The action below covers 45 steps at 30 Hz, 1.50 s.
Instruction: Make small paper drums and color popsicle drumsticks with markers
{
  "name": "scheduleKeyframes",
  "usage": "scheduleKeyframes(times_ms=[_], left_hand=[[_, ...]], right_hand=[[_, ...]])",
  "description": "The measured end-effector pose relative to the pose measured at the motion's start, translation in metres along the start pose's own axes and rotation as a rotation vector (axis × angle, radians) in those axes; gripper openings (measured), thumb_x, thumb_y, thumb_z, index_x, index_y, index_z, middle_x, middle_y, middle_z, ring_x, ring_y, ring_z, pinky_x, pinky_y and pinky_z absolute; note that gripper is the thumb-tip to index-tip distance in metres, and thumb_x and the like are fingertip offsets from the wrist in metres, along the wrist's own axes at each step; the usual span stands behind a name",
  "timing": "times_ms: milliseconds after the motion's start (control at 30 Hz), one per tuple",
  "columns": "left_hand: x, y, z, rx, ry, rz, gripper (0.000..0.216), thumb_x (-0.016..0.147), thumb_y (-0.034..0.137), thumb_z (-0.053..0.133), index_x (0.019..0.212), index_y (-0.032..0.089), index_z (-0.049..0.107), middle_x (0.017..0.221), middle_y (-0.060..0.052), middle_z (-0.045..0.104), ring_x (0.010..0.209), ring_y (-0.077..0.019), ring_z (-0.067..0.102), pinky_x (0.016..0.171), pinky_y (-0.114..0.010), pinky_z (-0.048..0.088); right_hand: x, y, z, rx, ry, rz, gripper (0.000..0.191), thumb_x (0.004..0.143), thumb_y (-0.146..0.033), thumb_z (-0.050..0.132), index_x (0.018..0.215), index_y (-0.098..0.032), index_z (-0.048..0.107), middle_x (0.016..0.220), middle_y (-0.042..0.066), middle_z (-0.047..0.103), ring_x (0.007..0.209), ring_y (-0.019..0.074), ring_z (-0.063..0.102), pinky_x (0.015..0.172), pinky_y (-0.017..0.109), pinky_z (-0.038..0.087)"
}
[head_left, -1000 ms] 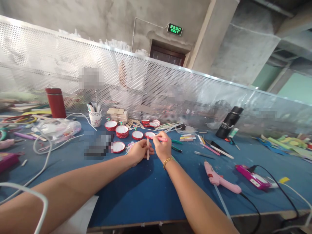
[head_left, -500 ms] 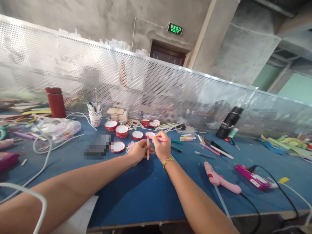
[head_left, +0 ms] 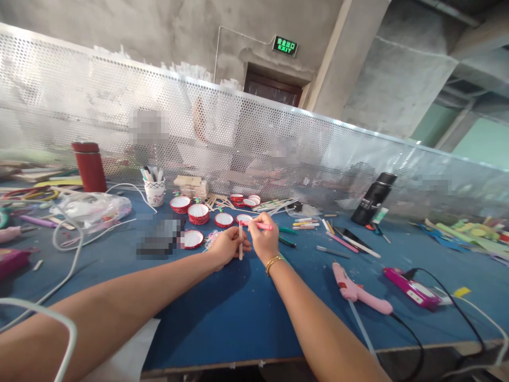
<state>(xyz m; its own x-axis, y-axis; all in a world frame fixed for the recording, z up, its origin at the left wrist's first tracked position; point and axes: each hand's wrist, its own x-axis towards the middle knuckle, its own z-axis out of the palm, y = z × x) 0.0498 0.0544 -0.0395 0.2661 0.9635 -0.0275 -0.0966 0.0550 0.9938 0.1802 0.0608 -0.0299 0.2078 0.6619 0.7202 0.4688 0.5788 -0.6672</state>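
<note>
My left hand (head_left: 227, 245) rests on the blue table (head_left: 222, 318) with its fingers closed around a thin pale stick (head_left: 240, 240) that stands upright. Right beside it, my right hand (head_left: 264, 239) pinches a pink pen (head_left: 260, 225) held level, its tip at the top of the stick. A gold bracelet (head_left: 274, 261) circles my right wrist. Several red-rimmed round lids (head_left: 199, 213) lie just beyond my hands.
A pink glue gun (head_left: 358, 291) and a magenta device (head_left: 411, 287) with a black cable lie to the right. A black bottle (head_left: 373, 198), a red flask (head_left: 88, 166), a cup of pens (head_left: 155, 190), a plastic bag (head_left: 93, 207) and white cables surround them. A perforated metal screen (head_left: 278, 148) backs the table.
</note>
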Motion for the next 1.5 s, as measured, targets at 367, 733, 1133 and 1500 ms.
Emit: scheduleKeyframes(times_ms=[367, 733, 1133, 1500], left_hand=[[0.0027, -0.0038, -0.0024, -0.017, -0.003, 0.011, 0.012, 0.091, 0.008, 0.057, 0.086, 0.019, 0.056, 0.083, -0.005, 0.076, 0.070, -0.0176, 0.076, 0.055, -0.023, 0.055], [0.0042, -0.0053, -0.0030, -0.010, -0.011, 0.007, 0.012, 0.094, 0.008, 0.055, 0.088, 0.018, 0.056, 0.081, -0.004, 0.075, 0.068, -0.0155, 0.075, 0.054, -0.020, 0.055], [0.0059, -0.0068, -0.0050, -0.020, -0.023, 0.003, 0.007, 0.092, 0.012, 0.061, 0.089, 0.018, 0.059, 0.083, -0.005, 0.076, 0.071, -0.0157, 0.076, 0.056, -0.021, 0.056], [0.0040, -0.0055, -0.0025, -0.020, 0.006, 0.006, 0.010, 0.091, 0.010, 0.061, 0.087, 0.018, 0.058, 0.080, -0.004, 0.076, 0.068, -0.0157, 0.075, 0.056, -0.021, 0.056]], right_hand=[[-0.0005, -0.0015, 0.0005, 0.016, -0.011, -0.006, 0.014, 0.079, -0.030, 0.056, 0.067, -0.024, 0.051, 0.064, -0.001, 0.060, 0.065, 0.0184, 0.056, 0.067, 0.029, 0.041], [-0.0012, -0.0042, -0.0013, -0.008, -0.010, -0.010, 0.014, 0.078, -0.028, 0.056, 0.066, -0.024, 0.050, 0.062, -0.002, 0.060, 0.064, 0.0180, 0.055, 0.067, 0.029, 0.041], [-0.0002, -0.0010, -0.0028, -0.044, 0.004, 0.010, 0.014, 0.077, -0.028, 0.055, 0.065, -0.024, 0.050, 0.061, -0.001, 0.060, 0.064, 0.0186, 0.056, 0.066, 0.029, 0.041], [-0.0029, -0.0044, -0.0002, -0.019, -0.021, -0.007, 0.014, 0.077, -0.028, 0.055, 0.065, -0.024, 0.049, 0.062, -0.002, 0.059, 0.062, 0.0180, 0.055, 0.065, 0.028, 0.040]])
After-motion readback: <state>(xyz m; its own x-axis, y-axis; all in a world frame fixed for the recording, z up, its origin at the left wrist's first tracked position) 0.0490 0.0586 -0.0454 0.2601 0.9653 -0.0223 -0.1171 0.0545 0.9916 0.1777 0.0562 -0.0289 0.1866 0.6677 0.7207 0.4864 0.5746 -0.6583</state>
